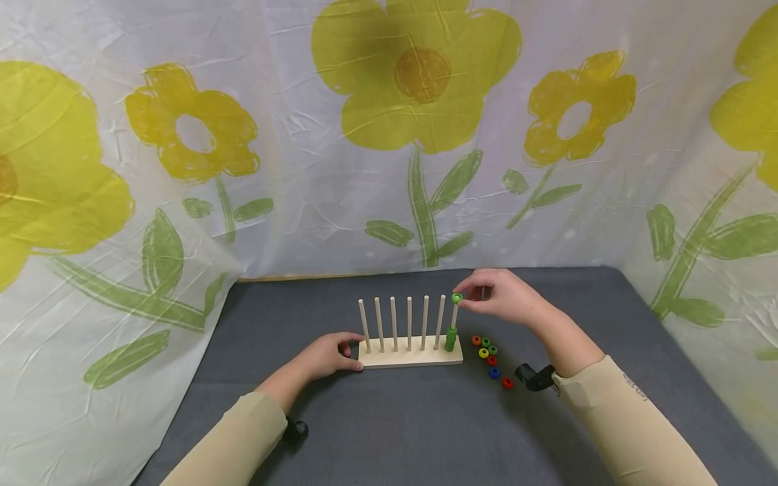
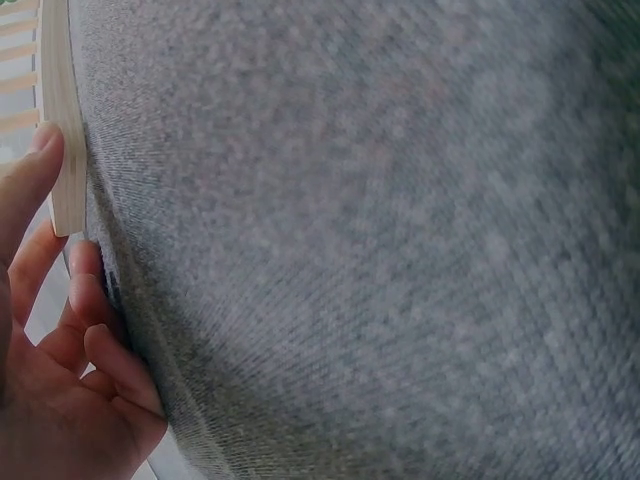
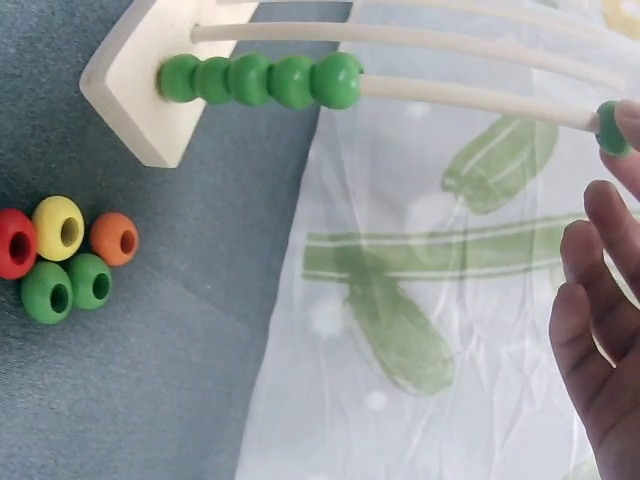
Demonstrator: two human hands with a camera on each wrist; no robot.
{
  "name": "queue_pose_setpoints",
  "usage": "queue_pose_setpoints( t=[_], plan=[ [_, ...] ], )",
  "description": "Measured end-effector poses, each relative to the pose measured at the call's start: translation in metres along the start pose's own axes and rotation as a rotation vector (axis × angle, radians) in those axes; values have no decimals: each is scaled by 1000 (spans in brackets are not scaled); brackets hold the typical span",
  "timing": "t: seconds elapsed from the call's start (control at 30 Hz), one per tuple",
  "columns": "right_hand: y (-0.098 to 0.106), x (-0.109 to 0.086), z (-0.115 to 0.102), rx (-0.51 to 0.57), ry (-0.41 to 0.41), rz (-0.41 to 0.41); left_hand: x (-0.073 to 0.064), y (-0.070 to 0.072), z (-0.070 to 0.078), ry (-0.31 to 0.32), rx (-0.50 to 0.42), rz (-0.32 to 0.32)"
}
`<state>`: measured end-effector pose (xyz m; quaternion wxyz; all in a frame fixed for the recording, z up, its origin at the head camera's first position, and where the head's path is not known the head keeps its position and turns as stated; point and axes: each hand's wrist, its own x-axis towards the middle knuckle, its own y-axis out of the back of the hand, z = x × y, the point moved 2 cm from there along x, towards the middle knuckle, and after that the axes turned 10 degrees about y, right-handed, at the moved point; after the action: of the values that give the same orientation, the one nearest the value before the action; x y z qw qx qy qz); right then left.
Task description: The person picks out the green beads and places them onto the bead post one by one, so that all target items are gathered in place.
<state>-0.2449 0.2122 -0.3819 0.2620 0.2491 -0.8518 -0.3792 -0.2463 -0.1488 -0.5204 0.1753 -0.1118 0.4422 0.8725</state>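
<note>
A pale wooden peg stand (image 1: 395,361) carries a row of upright pegs. Its left end is gripped by my left hand (image 1: 328,354), with the thumb along the front edge and a finger at the far side, as the left wrist view also shows (image 2: 75,385). At the top of the rightmost peg, my right hand (image 1: 507,295) pinches a green bead (image 1: 457,298) between thumb and finger. This bead sits right at the peg's tip in the right wrist view. Lower on that same peg, several green beads (image 3: 250,79) are stacked against the base.
Right of the stand, loose beads lie on the dark grey cloth (image 1: 395,432): orange (image 1: 477,341), yellow (image 1: 483,353), blue (image 1: 495,372), red (image 1: 507,383) and green (image 1: 485,343). A white curtain with painted flowers (image 1: 292,202) hangs behind the table.
</note>
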Motion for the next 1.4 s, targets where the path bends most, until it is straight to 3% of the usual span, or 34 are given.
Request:
queue_pose_setpoints(
  t=[0.27,1.4],
  plan=[
    [-12,-2,8,-4,22,-12,-1,-1,-2,-3,-1,5],
    [-56,-15,40,11,-17,-59,1,-1,-1,10,10,-2]
  ],
)
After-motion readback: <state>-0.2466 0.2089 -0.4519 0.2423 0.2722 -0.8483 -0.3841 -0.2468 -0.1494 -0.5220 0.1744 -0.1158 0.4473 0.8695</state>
